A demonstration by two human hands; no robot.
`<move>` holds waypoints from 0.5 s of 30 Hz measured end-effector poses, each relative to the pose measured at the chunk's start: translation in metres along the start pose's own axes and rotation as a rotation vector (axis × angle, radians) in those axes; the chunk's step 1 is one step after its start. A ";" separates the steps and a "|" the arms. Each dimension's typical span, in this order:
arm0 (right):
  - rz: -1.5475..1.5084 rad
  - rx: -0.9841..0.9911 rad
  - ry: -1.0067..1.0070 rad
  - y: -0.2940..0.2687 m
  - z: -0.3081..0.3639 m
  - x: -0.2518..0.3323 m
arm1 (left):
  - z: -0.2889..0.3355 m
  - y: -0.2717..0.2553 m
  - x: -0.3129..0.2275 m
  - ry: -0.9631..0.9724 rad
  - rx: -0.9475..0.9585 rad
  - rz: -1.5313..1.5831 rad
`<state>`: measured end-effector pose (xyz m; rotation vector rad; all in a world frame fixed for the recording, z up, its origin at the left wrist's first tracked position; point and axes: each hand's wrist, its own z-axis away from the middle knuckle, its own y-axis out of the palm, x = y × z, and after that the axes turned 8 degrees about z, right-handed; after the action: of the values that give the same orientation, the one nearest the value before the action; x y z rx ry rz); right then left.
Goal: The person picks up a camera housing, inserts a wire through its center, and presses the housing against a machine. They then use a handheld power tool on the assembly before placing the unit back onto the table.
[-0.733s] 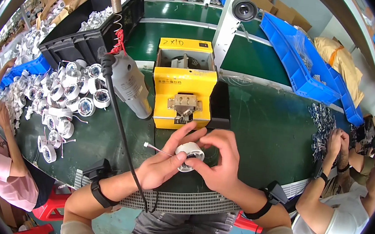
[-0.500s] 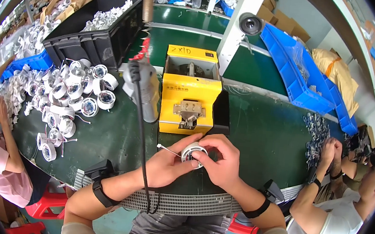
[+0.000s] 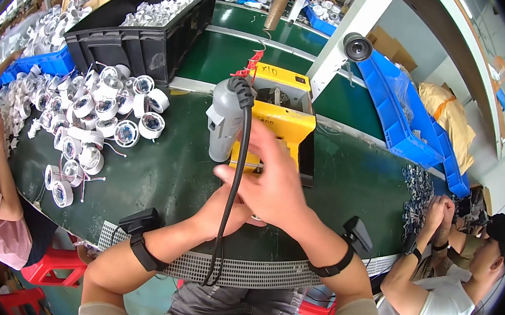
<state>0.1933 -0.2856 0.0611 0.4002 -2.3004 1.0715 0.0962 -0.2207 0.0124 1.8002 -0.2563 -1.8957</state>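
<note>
The right hand (image 3: 277,182) had risen, fingers spread, toward the grey power driver (image 3: 224,108), which had shifted across the yellow machine (image 3: 293,123); the round white part (image 3: 257,222) had become mostly hidden.

Black handwriting (image 3: 269,71) on yellow machine (image 3: 290,120)

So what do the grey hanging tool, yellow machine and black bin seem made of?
Grey hanging tool: probably plastic, smooth with a soft sheen and rounded, moulded-looking contours. Yellow machine: likely painted metal, from its flat, evenly coloured panels, though plastic is possible. Black bin: apparently plastic, semi-matte, with ribbed walls.
</note>
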 end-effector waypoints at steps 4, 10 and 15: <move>-0.113 0.110 0.099 0.023 -0.019 0.003 | -0.007 -0.010 0.016 -0.039 -0.027 0.049; -0.665 -0.544 -0.138 0.002 -0.026 0.005 | -0.008 -0.009 0.025 -0.156 -0.222 -0.037; -0.535 -0.558 0.024 -0.010 -0.029 -0.015 | -0.010 -0.008 0.019 -0.224 -0.240 -0.030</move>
<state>0.2208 -0.2694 0.0734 0.7056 -2.1641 0.1629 0.1044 -0.2213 -0.0089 1.4456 -0.0741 -2.0541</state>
